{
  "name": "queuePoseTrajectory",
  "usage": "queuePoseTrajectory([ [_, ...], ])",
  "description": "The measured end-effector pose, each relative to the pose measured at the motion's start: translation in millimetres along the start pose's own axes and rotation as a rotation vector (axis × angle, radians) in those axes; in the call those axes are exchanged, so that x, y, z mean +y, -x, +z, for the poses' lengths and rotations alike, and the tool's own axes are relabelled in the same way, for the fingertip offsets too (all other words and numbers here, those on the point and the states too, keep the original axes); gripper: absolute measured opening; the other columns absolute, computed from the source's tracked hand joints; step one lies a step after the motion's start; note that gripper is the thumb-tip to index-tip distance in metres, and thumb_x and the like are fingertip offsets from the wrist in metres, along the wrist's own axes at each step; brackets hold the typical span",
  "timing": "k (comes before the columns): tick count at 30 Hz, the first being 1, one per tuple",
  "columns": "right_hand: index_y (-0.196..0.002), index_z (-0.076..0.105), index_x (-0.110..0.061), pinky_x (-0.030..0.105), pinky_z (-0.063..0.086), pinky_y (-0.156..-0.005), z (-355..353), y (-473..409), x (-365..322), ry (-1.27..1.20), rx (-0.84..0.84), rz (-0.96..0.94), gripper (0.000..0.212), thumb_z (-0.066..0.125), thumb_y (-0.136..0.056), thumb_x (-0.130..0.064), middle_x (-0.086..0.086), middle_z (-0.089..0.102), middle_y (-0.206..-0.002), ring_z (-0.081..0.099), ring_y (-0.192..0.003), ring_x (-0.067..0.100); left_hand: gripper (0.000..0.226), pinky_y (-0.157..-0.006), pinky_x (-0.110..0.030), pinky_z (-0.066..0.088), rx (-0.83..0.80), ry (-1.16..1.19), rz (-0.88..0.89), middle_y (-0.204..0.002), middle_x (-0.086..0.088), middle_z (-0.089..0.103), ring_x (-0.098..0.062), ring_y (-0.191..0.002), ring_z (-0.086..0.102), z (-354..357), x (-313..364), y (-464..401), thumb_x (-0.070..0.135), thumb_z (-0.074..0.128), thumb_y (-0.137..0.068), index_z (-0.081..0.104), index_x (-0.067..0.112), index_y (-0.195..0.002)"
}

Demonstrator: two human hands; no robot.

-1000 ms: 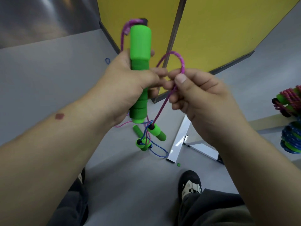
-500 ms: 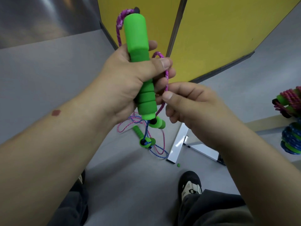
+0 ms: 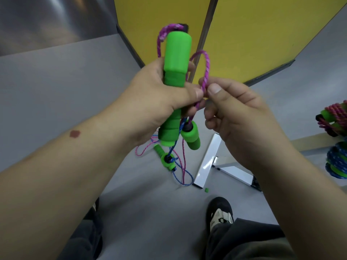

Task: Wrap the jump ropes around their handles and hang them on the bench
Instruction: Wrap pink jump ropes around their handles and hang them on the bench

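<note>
My left hand (image 3: 157,98) grips an upright green foam handle (image 3: 176,59) at chest height. A pink rope (image 3: 205,66) leaves the handle's top and arcs in a loop to its right. My right hand (image 3: 236,117) pinches that loop between thumb and forefinger, right beside my left thumb. The rope's second green handle (image 3: 191,136) dangles just below my hands. On the floor beneath lies another green handle (image 3: 167,160) tangled with blue and pink rope (image 3: 185,175).
Two wrapped jump ropes, one pink (image 3: 334,117) and one blue (image 3: 338,162), hang at the right edge by a wooden bench edge (image 3: 309,143). A white metal frame (image 3: 208,164) lies on the grey floor. Yellow panels (image 3: 253,30) stand behind. My shoe (image 3: 219,214) is below.
The handle dropped a little and my right hand rose, drawing the pink rope up into a wider loop beside the handle. The second handle now hangs lower and clearer.
</note>
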State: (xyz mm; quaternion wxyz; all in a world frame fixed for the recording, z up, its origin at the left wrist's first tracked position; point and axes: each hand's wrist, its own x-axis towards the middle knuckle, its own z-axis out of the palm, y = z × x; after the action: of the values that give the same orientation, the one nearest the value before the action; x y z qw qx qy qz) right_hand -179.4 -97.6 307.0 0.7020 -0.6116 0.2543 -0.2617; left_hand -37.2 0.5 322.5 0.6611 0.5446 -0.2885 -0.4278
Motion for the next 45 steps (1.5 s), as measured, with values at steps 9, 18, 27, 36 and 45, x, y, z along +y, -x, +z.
queuePoseTrajectory([
  [9, -0.097, 0.072, -0.002, 0.012, 0.043, -0.057, 1.6, 4.8, 1.6, 0.205, -0.092, -0.018, 0.009, 0.065, -0.093, -0.005, -0.006, 0.065, -0.068, 0.055, -0.059, -0.002, 0.039, -0.058, -0.023, 0.059, 0.099, 0.286, -0.054, -0.079, -0.006, 0.074, -0.023, -0.076, 0.077, 3.3, 7.1, 1.0, -0.008, 0.069, -0.091, 0.055, 0.007, -0.124],
  [18, -0.102, 0.069, -0.009, 0.040, 0.057, -0.091, 3.4, 3.9, 6.0, 0.247, -0.068, -0.065, 0.014, 0.056, -0.100, -0.014, 0.012, 0.075, -0.098, 0.069, -0.092, 0.023, 0.035, -0.058, -0.026, 0.057, 0.123, 0.165, 0.002, -0.073, -0.001, 0.068, -0.017, -0.065, 0.068, -2.3, 2.0, -4.3, -0.004, 0.074, -0.090, 0.057, 0.013, -0.115],
  [27, -0.094, 0.067, -0.016, 0.059, 0.054, -0.093, 4.7, 2.1, 4.4, 0.142, 0.070, -0.104, 0.014, 0.055, -0.101, -0.012, 0.006, 0.074, -0.088, 0.070, -0.103, 0.036, 0.053, -0.070, -0.038, 0.062, -0.127, -0.250, -0.059, -0.103, -0.015, 0.074, -0.027, -0.083, 0.075, -5.6, -6.8, 0.1, -0.008, 0.071, -0.083, 0.061, 0.024, -0.125],
  [36, -0.093, 0.068, -0.019, 0.034, 0.054, -0.074, 5.4, 1.7, 0.1, 0.186, 0.125, -0.123, 0.015, 0.056, -0.102, -0.016, 0.000, 0.070, -0.084, 0.063, -0.078, 0.013, 0.035, -0.075, -0.055, 0.060, -0.086, -0.527, -0.006, -0.084, -0.007, 0.072, -0.018, -0.068, 0.066, -9.3, -7.4, -1.3, 0.014, 0.078, -0.083, 0.061, 0.027, -0.110],
  [45, -0.089, 0.064, -0.024, 0.025, 0.049, -0.067, 10.0, 6.0, 0.6, 0.419, 0.231, -0.193, 0.017, 0.054, -0.103, -0.021, 0.006, 0.065, -0.080, 0.059, -0.073, 0.008, 0.034, -0.063, -0.040, 0.059, 0.078, -0.349, -0.029, -0.094, -0.018, 0.068, -0.020, -0.064, 0.065, -5.2, -15.0, -3.9, 0.015, 0.074, -0.083, 0.058, 0.023, -0.111],
])
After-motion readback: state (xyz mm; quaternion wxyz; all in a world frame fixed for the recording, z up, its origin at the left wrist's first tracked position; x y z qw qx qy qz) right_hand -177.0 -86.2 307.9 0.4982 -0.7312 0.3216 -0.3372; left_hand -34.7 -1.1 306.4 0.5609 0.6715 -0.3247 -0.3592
